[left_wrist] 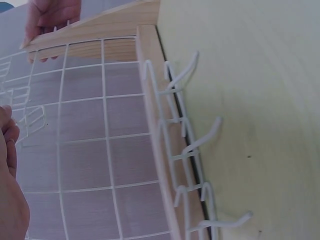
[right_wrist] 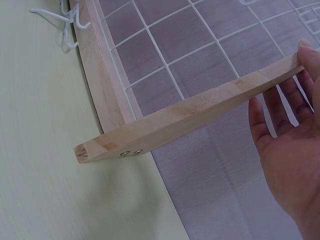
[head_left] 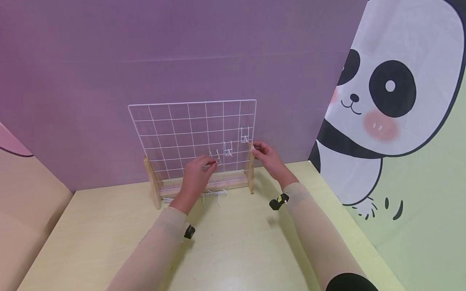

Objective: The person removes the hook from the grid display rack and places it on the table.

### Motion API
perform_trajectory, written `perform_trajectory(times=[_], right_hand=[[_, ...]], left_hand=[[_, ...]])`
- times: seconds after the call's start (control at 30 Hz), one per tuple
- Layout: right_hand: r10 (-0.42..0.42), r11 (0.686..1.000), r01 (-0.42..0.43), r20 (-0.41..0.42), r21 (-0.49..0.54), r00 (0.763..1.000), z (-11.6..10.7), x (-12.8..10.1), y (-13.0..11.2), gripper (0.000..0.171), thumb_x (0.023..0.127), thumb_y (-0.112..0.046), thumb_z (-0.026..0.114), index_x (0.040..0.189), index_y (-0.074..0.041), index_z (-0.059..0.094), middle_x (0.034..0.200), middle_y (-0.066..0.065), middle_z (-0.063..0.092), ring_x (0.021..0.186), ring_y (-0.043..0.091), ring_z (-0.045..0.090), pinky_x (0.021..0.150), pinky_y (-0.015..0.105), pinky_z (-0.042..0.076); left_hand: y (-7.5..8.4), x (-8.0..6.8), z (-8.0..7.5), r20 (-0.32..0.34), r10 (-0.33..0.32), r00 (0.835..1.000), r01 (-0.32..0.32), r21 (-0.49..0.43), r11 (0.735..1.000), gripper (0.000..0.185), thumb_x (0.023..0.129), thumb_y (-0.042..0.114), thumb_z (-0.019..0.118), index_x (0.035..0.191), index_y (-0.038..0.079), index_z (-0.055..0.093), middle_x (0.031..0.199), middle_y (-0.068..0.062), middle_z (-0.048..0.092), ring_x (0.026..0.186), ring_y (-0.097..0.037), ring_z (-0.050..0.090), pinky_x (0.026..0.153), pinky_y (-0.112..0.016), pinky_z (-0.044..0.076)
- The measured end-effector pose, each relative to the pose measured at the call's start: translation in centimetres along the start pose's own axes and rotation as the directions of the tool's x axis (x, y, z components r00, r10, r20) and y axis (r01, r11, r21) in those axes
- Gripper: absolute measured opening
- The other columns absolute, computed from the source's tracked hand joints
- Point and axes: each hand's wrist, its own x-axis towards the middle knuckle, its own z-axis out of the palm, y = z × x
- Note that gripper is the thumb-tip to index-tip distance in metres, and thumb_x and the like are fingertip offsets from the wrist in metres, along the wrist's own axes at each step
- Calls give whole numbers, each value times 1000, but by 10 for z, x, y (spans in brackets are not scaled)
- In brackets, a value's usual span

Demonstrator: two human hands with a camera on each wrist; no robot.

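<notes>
A white wire grid stands tilted in a wooden stand. My left hand pinches a white wire hook against the front of the grid; in the left wrist view this hand is cut off by the frame's edge. Up and to the right of it, two more white hooks hang on the grid in a diagonal row. My right hand grips the top of the stand's right post, thumb on one side and fingers behind it in the right wrist view.
Several loose white hooks lie along the stand's base on the light wooden table. A purple wall rises behind the grid. A panda picture covers the wall at the right.
</notes>
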Motion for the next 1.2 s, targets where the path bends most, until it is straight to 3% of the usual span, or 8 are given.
perform_trajectory(times=[0.3,0.7,0.93,1.2], right_hand=[[6,1000,-6,3,-12,1000,0,0,-2,32,114,-11,61,143,3,61,131,14,68,118,19,64,119,49,48],[11,1000,-11,6,-12,1000,-1,0,0,35,113,-13,63,143,4,61,135,21,67,119,21,64,120,52,46],[14,1000,-14,3,-26,1000,-3,1,3,34,114,-16,64,143,1,62,126,7,70,120,21,64,120,50,47],[2,1000,-2,4,-21,1000,-2,1,2,36,113,-14,64,144,5,61,125,8,70,120,23,64,118,50,48]], left_hand=[[10,8,-11,-32,41,999,-42,-26,999,7,96,0,84,103,-1,83,100,-10,80,91,-28,79,80,-41,68],[13,11,-16,-63,97,993,-98,-11,995,8,96,1,86,104,2,84,98,-9,80,91,-28,79,80,-46,66],[17,9,-20,-52,92,994,-93,-14,996,8,96,3,86,103,1,83,99,-9,80,92,-28,78,82,-44,67],[17,7,-23,-59,121,991,-121,-2,993,7,96,2,86,102,1,82,99,-9,80,91,-27,78,79,-39,67]])
